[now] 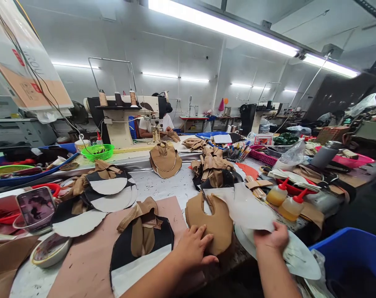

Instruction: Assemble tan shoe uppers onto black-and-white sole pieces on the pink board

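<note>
My left hand (196, 246) lies with its fingers spread on the lower left part of a brown curved piece (220, 227) that has a cut-out at its top. My right hand (273, 238) pinches the lower right edge of a thin white sheet (248, 207), which overlaps the brown piece's upper right side. Left of my left hand, a black and white piece with brown straps (143, 240) rests on a pink board (91, 248). Beneath my right hand is a pale rounded sheet (302, 256).
Glue bottles (292, 207) stand right of the white sheet. A blue bin (352, 256) is at the lower right. Stacked pieces (110, 194) and a phone (35, 207) lie left. Behind stands a sewing machine (118, 128), with a person (163, 124) beyond it.
</note>
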A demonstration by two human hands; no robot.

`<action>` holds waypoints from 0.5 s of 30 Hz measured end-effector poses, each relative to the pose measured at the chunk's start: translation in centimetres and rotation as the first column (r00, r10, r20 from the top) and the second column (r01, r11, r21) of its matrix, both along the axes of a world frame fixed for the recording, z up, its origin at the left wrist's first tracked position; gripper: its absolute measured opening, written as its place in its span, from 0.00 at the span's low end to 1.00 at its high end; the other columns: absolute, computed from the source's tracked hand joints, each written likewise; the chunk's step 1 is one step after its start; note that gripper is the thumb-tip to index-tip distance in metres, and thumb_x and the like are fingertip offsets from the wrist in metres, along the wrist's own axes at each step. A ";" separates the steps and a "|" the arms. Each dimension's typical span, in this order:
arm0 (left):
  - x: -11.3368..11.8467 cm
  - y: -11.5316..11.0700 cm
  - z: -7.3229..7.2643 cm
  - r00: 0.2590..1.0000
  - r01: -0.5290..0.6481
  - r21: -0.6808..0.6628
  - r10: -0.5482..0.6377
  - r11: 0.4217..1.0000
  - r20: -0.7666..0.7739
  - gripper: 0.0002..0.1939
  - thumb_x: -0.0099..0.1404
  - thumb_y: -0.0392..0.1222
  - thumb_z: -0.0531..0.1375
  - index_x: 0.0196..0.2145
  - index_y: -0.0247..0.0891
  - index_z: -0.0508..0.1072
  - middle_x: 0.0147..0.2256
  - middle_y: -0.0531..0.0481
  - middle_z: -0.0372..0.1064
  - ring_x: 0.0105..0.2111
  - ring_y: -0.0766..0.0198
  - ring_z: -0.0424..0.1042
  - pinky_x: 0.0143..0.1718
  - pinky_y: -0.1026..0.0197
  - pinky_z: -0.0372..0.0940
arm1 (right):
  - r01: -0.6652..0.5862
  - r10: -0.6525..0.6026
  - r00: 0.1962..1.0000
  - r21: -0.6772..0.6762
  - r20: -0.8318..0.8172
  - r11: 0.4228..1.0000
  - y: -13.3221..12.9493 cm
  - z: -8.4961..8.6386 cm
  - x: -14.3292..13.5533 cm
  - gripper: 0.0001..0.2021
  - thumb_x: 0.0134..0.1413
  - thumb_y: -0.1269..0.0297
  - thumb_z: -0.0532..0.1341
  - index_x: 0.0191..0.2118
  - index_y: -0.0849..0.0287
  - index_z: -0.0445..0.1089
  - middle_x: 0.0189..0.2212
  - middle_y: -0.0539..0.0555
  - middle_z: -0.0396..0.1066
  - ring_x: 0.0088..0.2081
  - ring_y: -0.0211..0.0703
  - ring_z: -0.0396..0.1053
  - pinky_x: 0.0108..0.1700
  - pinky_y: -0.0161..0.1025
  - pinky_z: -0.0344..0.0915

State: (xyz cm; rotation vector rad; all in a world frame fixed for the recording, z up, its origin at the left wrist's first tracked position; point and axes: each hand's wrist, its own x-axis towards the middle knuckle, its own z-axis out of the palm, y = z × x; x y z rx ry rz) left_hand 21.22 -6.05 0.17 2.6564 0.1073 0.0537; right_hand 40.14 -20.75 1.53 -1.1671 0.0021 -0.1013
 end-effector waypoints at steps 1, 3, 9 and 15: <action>0.0 0.1 0.2 1.000 -0.016 -0.020 0.016 1.000 -0.004 0.34 0.55 0.61 0.59 0.54 0.38 0.64 0.58 0.34 0.55 0.52 0.38 0.58 0.50 0.38 0.53 | 0.146 -0.147 0.987 0.023 0.063 0.989 -0.5 0.6 0.0 0.09 0.40 0.58 0.46 0.28 0.53 0.59 0.30 0.52 0.70 0.35 0.50 0.69 0.35 0.47 0.66; -0.1 0.1 1.0 0.998 -0.066 -0.139 0.067 0.988 0.005 0.39 0.56 0.62 0.58 0.58 0.35 0.58 0.57 0.32 0.56 0.53 0.41 0.58 0.52 0.41 0.53 | 0.195 -0.181 0.955 -0.037 0.236 0.980 -0.8 1.6 -1.3 0.06 0.41 0.60 0.50 0.28 0.53 0.60 0.38 0.53 0.71 0.42 0.50 0.68 0.42 0.46 0.65; -2.8 -0.1 4.6 0.846 -0.011 -1.000 0.533 0.017 -0.001 0.33 0.54 0.51 0.60 0.55 0.36 0.60 0.45 0.41 0.70 0.42 0.53 0.71 0.42 0.56 0.64 | -0.364 0.804 0.312 -0.718 0.507 0.594 3.3 1.9 -11.4 0.02 0.45 0.65 0.56 0.26 0.56 0.63 0.45 0.58 0.69 0.47 0.51 0.64 0.48 0.45 0.61; -10.3 1.0 5.5 0.511 0.020 -0.933 0.806 -0.358 -0.299 0.31 0.43 0.30 0.61 0.48 0.39 0.65 0.35 0.49 0.75 0.36 0.56 0.73 0.39 0.58 0.66 | -0.754 0.888 0.429 -0.608 -0.166 0.251 6.9 -1.7 -15.2 0.23 0.47 0.38 0.52 0.27 0.57 0.63 0.19 0.51 0.64 0.19 0.40 0.61 0.23 0.38 0.60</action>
